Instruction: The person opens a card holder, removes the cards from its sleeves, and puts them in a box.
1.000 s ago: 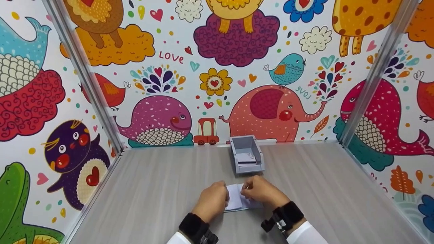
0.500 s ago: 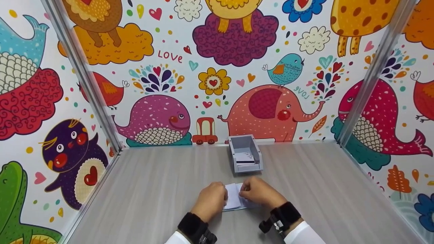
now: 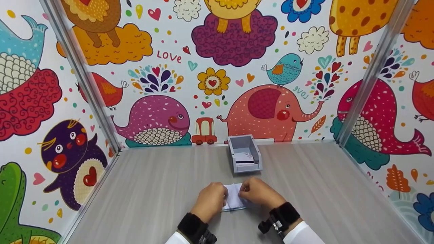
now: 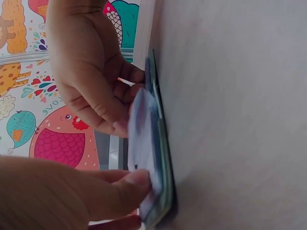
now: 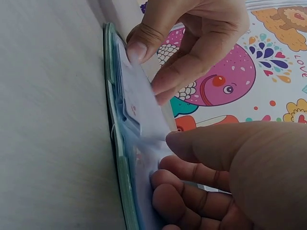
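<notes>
A small card holder (image 3: pixel 236 197) with a green cover and clear sleeve leaves lies spread on the table between the two hands. In the left wrist view, the left hand (image 3: pixel 210 200) holds its near side, thumb on top of the sleeves (image 4: pixel 146 139). The right hand (image 3: pixel 260 192) pinches a thin clear leaf (image 5: pixel 156 139) between thumb and index finger, its other fingers curled below. White cards (image 5: pixel 136 91) show inside the sleeves in the right wrist view. In the head view, the hands hide both side edges of the holder.
Behind the holder stands a grey open-fronted bin (image 3: pixel 248 167) with cards (image 3: pixel 244 157) in it. The wood-grain table (image 3: pixel 162 179) meets walls (image 3: pixel 210 51) printed with cartoon animals at the back and sides. Metal posts (image 3: pixel 84 74) run along the corners.
The seam between the holder's white leaves has shifted left, and more of the leaf by the right fingers shows. Both hands stay nearly in place.
</notes>
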Demonstrator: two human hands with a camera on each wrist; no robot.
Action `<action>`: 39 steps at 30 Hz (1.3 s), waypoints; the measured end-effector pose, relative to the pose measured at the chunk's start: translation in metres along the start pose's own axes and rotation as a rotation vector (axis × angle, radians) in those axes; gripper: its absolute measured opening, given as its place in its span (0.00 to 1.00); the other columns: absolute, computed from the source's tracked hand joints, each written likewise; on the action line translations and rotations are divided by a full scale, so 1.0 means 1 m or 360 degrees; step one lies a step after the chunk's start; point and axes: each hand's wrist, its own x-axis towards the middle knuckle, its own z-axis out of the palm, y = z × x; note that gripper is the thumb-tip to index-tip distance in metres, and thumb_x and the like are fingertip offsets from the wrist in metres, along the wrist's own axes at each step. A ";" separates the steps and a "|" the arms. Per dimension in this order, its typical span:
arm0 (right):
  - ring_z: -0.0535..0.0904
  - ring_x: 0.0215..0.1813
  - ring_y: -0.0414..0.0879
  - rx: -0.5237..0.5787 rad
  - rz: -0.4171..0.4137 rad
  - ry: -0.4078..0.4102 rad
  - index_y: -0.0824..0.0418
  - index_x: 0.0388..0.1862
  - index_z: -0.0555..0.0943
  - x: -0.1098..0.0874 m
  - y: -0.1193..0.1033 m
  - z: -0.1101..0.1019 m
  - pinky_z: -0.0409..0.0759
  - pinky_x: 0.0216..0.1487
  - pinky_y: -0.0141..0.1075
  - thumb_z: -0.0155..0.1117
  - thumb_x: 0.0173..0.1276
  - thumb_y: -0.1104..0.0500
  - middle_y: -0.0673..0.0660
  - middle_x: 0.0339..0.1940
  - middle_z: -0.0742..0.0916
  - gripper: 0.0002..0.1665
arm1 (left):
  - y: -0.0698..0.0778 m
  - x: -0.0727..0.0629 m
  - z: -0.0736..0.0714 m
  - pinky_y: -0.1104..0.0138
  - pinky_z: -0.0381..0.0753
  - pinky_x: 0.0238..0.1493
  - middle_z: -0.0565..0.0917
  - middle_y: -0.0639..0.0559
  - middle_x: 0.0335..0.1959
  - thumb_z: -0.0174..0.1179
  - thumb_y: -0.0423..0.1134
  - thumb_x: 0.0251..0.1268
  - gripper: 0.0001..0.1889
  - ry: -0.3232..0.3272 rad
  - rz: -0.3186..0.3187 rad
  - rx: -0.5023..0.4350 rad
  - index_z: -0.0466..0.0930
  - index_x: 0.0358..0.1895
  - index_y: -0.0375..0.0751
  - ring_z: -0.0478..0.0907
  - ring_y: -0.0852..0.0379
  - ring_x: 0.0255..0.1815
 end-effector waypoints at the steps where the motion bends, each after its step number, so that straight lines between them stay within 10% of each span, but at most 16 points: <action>1: 0.76 0.29 0.41 0.0001 0.0009 -0.0001 0.59 0.34 0.91 0.000 0.000 0.000 0.73 0.31 0.34 0.78 0.69 0.61 0.45 0.25 0.84 0.04 | 0.000 0.000 0.000 0.59 0.87 0.40 0.89 0.52 0.33 0.82 0.29 0.51 0.10 0.0003 -0.0002 -0.0007 0.95 0.35 0.46 0.87 0.51 0.36; 21: 0.78 0.32 0.41 -0.0072 -0.0070 0.0148 0.60 0.34 0.90 0.000 -0.018 0.001 0.77 0.35 0.37 0.80 0.70 0.57 0.50 0.28 0.88 0.09 | -0.002 0.003 0.000 0.61 0.84 0.38 0.89 0.54 0.30 0.81 0.25 0.49 0.10 -0.0033 -0.0002 -0.0177 0.91 0.29 0.43 0.83 0.57 0.32; 39: 0.75 0.34 0.42 -0.0231 -0.0242 0.0084 0.61 0.34 0.87 -0.007 -0.047 0.007 0.77 0.38 0.41 0.87 0.52 0.63 0.52 0.31 0.86 0.15 | 0.000 0.003 -0.001 0.61 0.84 0.37 0.89 0.53 0.30 0.78 0.25 0.52 0.08 -0.0050 -0.0060 -0.0146 0.90 0.29 0.42 0.80 0.57 0.29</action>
